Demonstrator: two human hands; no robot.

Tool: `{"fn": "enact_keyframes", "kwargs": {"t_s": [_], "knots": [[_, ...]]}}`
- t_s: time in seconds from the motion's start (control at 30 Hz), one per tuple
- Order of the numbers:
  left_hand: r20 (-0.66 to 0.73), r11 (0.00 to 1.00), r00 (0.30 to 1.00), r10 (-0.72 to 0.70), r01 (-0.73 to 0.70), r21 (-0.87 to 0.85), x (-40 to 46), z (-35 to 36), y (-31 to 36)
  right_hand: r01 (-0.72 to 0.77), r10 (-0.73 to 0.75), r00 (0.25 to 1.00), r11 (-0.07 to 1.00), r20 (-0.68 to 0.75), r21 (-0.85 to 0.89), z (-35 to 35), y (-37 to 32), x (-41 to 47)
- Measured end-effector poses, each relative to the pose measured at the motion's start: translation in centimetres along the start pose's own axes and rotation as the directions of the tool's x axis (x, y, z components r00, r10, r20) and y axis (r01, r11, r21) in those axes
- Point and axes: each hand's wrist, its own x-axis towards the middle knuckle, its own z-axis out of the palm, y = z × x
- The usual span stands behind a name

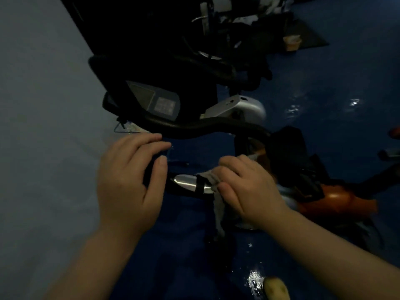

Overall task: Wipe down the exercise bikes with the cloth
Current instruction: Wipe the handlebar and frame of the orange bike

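Step in hand: wiping the near exercise bike (216, 131) at its handlebar (207, 126).
Right hand (244, 187): fingers curled over a grey cloth (217, 204), pressing it on the handlebar's metal grip plate (186, 182); a tail of cloth hangs below.
Left hand (127, 182): fingers curled round the black grip beside the plate, steadying it.
Next move, judged: draw the cloth along the bar toward the console (158, 100).
Containers: a small tan box (292, 42) on the blue floor (324, 94), contents not discernible.
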Motion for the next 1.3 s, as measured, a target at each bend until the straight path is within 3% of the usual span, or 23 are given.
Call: {"fn": "enact_keyframes", "kwargs": {"t_s": [0.07, 0.17, 0.27, 0.37, 0.57, 0.63, 0.73, 0.87, 1.03, 1.17, 1.3], "knots": [[0.009, 0.986, 0.993, 0.122, -0.122, 0.117, 0.5, 0.4, 0.3, -0.143, 0.152, 0.985, 0.984, -0.078, 0.108, 0.5, -0.9, 0.2], [0.075, 0.937, 0.982, 0.176, -0.190, 0.292, -0.2, 1.7, 1.3, -0.384, 0.421, 0.892, 0.897, -0.161, 0.218, 1.6, -4.5, -1.2], [0.159, 0.891, 0.977, 0.143, -0.197, 0.409, -1.4, 3.2, 1.8, -0.499, 0.533, 0.842, 0.829, -0.087, 0.252, 1.3, -5.4, -1.0], [0.152, 0.875, 0.980, 0.128, -0.184, 0.448, -1.7, 3.6, 2.0, -0.634, 0.655, 0.755, 0.725, 0.015, 0.269, 0.5, -3.1, 1.4], [0.093, 0.877, 0.985, 0.143, -0.170, 0.450, -1.6, 3.9, 2.3, -0.712, 0.747, 0.646, 0.516, 0.156, 0.476, -0.5, -7.2, -0.7], [0.073, 0.873, 0.985, 0.153, -0.170, 0.457, -1.6, 4.0, 2.3, -0.748, 0.799, 0.588, 0.480, 0.123, 0.458, 0.3, -5.1, 0.7], [0.079, 0.870, 0.984, 0.159, -0.177, 0.459, -1.6, 4.1, 2.1, -0.783, 0.862, 0.483, 0.344, 0.156, 0.518, -0.1, -2.6, 2.7], [0.066, 0.863, 0.985, 0.160, -0.172, 0.475, -1.8, 4.2, 2.2, -0.706, 0.870, 0.459, 0.234, 0.181, 0.668, -0.1, -6.4, 0.4], [0.065, 0.879, 0.987, 0.146, -0.160, 0.448, -1.6, 4.3, 2.2, -0.734, 0.893, 0.370, 0.111, 0.257, 0.670, -0.1, -2.3, 2.5], [0.069, 0.882, 0.990, 0.121, -0.139, 0.451, -1.9, 4.3, 2.5, -0.692, 0.905, 0.361, 0.099, 0.224, 0.715, 0.7, -4.6, 0.8], [0.066, 0.881, 0.995, 0.078, -0.100, 0.462, -1.8, 4.5, 2.6, -0.765, 0.901, 0.339, 0.095, 0.273, 0.637, 0.6, -2.8, 1.8]]}}
